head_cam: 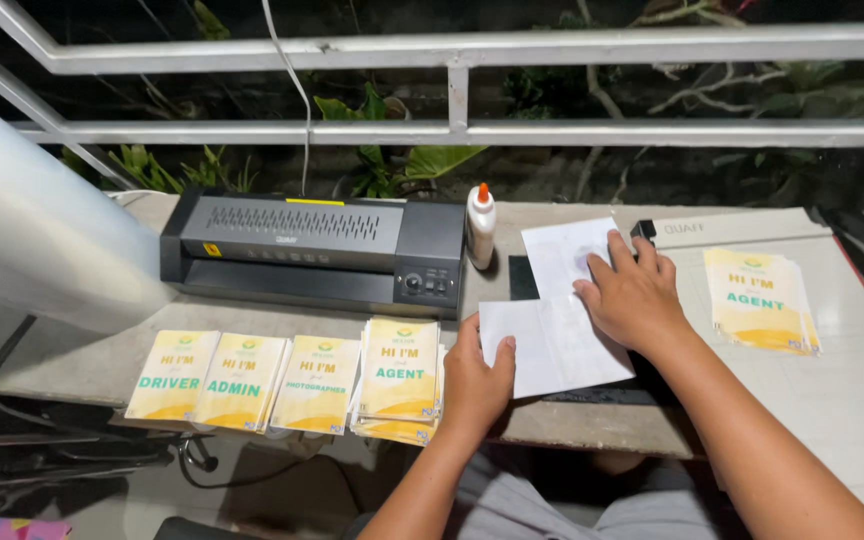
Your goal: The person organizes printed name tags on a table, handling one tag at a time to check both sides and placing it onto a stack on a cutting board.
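Observation:
My left hand (476, 378) pinches the near left corner of a white folded sheet (552, 340) that lies on the concrete ledge (82, 360). On the sheet's right part, my right hand (632, 296) presses down flat with its fingers spread. The sheet's upper flap (560, 252) reaches toward a white glue bottle with an orange cap (480, 226). Just left of my left hand lies a stack of yellow and white printed cards (399, 378).
A black laminator (312, 250) sits at the back of the ledge. Three more yellow cards (242, 380) lie in a row along the front edge. A paper cutter board (852, 380) at right carries another card stack (760, 298). A clear film roll (22, 230) stands at left. Metal railing behind.

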